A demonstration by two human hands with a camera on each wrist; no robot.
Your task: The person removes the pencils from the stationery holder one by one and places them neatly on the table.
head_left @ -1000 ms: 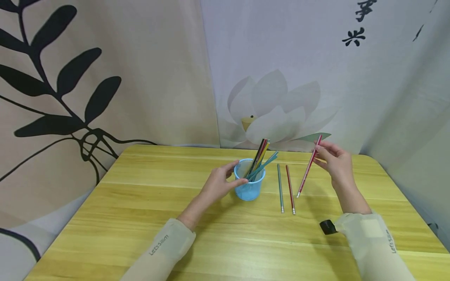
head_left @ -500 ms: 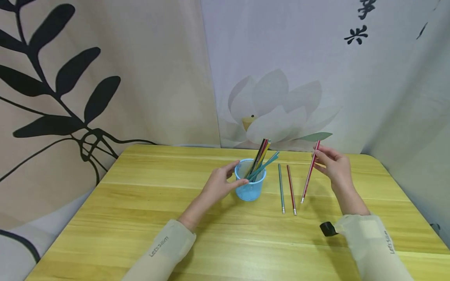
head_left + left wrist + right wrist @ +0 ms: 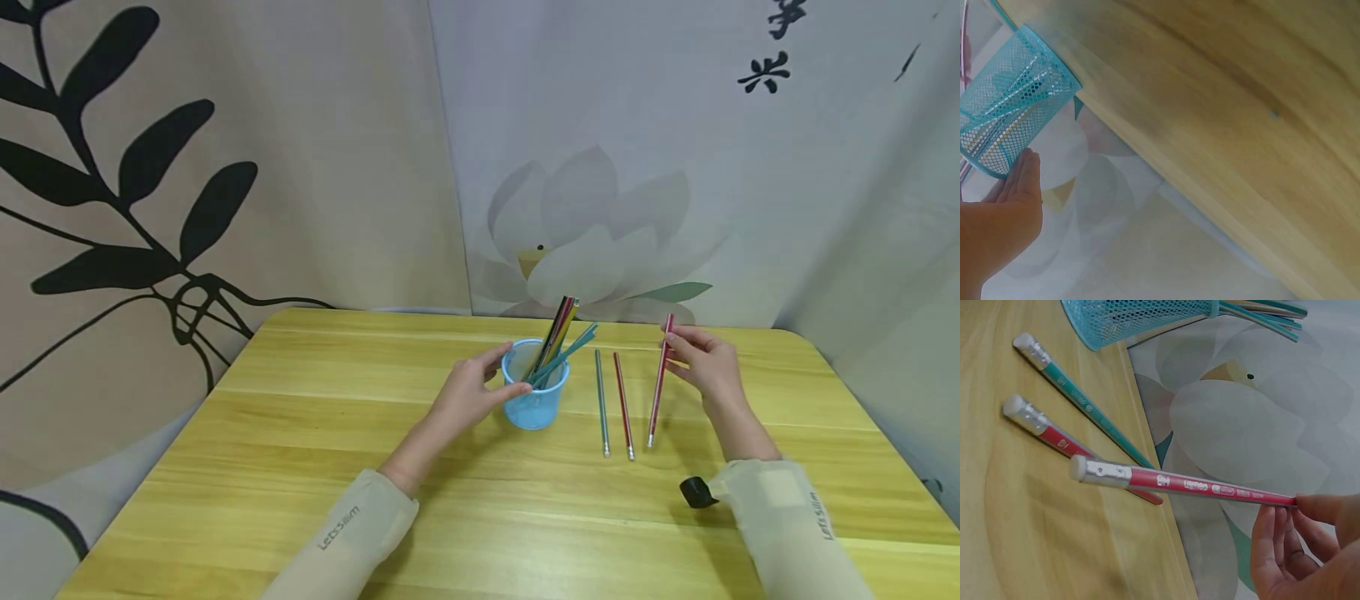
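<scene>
A blue mesh pencil cup (image 3: 534,412) stands upright on the table with several pencils (image 3: 558,329) leaning in it. My left hand (image 3: 467,393) holds the cup at its rim, thumb in front and fingers at the far left side. Between the thumb and fingertips of my right hand (image 3: 708,367), a red pencil (image 3: 1210,488) is pinched near one end, its white eraser pointing down toward me. Whether that eraser touches the table I cannot tell. To its left lie a red pencil (image 3: 623,404) and a green pencil (image 3: 602,404), side by side, eraser ends nearer me.
The wooden table (image 3: 300,450) reaches back to a printed curtain (image 3: 360,167) with leaf and lotus pictures. A small black object (image 3: 697,492) sits at my right sleeve cuff.
My right hand has come lower and slightly left with the red pencil, which now stands nearer to parallel with the two lying pencils. My left hand has stayed at the cup.
</scene>
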